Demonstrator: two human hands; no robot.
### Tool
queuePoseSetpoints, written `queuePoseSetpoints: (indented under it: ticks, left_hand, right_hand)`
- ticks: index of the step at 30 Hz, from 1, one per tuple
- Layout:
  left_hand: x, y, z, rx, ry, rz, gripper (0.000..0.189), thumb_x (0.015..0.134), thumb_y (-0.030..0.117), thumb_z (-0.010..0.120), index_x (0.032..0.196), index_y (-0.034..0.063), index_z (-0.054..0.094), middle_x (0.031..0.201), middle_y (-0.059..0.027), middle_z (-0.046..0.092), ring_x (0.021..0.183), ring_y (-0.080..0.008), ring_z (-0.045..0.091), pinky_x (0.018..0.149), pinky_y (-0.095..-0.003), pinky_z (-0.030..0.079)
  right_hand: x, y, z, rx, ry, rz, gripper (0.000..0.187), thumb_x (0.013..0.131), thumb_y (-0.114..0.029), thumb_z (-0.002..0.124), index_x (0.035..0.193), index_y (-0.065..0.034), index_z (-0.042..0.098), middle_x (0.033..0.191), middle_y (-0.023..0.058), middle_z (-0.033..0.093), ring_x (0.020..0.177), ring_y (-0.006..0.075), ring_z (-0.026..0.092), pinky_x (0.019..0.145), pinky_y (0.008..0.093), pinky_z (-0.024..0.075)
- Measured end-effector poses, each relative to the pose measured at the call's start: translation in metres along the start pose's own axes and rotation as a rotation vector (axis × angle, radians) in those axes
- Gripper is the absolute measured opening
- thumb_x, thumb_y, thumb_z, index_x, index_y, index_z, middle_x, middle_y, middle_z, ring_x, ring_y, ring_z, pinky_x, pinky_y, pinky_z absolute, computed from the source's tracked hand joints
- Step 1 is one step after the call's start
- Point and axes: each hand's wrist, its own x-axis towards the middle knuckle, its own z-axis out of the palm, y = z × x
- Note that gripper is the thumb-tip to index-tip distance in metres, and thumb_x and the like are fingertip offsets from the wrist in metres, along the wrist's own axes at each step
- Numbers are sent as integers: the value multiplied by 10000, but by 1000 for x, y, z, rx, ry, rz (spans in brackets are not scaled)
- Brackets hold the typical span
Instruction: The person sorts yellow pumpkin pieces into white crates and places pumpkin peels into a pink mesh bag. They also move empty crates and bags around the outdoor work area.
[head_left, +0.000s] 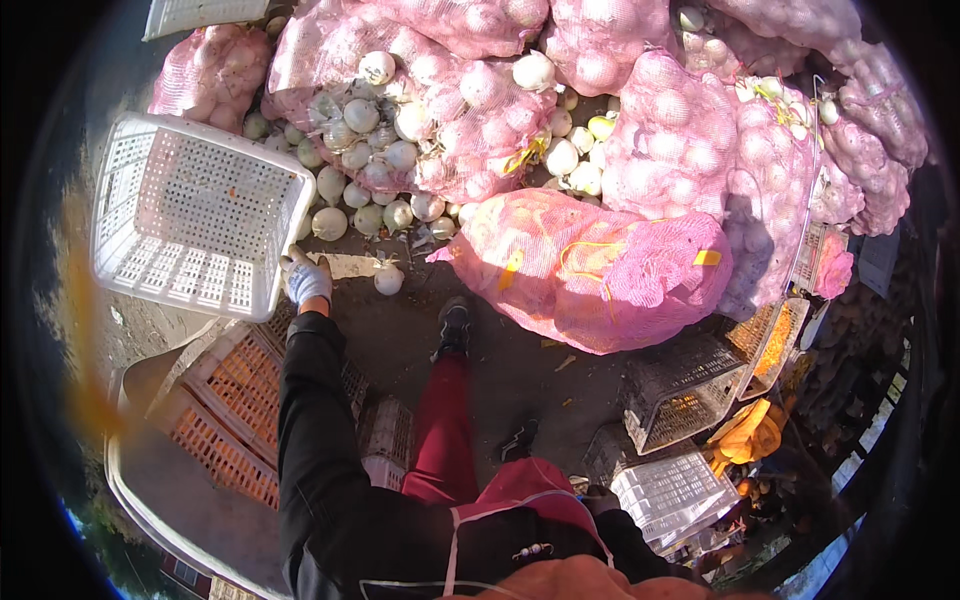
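My left hand, in a white and blue knit glove, grips the near right rim of a white perforated plastic crate. The crate is tilted with its open side towards me, and only small scraps show inside. Beyond it, white onions lie loose on the ground, spilling around a torn pink mesh sack. One onion sits apart, right of my glove. My right hand is a dark shape low beside a stack of pale crates; its fingers are not clear.
A full pink mesh sack lies ahead of my feet. More onion sacks stand behind it. Orange-filled crates are at lower left. Dark crates and an orange cloth-like item are at right.
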Motion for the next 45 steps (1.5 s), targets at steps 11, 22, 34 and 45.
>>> queuePoseSetpoints:
  ticks: [11,22,34,45]
  left_hand:
    - [60,10,-38,232,26,227,268,933,186,497,1123,32,604,1018,-206,698,974,-372,679,814,-449,549]
    - [-59,7,-122,336,57,544,312,725,200,591,978,20,614,932,-251,685,911,-420,665,824,-479,520]
    - [-185,-51,-385,-849,-296,865,91,817,23,558,894,1,600,827,1,585,750,-100,521,667,-247,439]
    - [-235,-125,-479,-1591,91,881,310,923,196,596,1165,3,591,997,-52,621,850,-133,573,785,-269,488]
  right_hand:
    - [-7,-120,13,181,-94,138,477,903,-326,584,1253,-3,588,1083,180,687,936,268,685,824,371,544]
    - [17,-242,47,-160,61,-444,503,904,-377,568,1289,-53,578,1177,203,654,1116,347,621,961,387,476]
    - [-125,-419,53,325,-12,-899,661,938,-485,511,1434,-63,397,1369,179,498,1254,328,496,1052,402,382]
    - [-374,-441,-24,563,191,-1500,732,980,-513,466,1526,-83,239,1508,269,322,1417,423,279,1153,464,260]
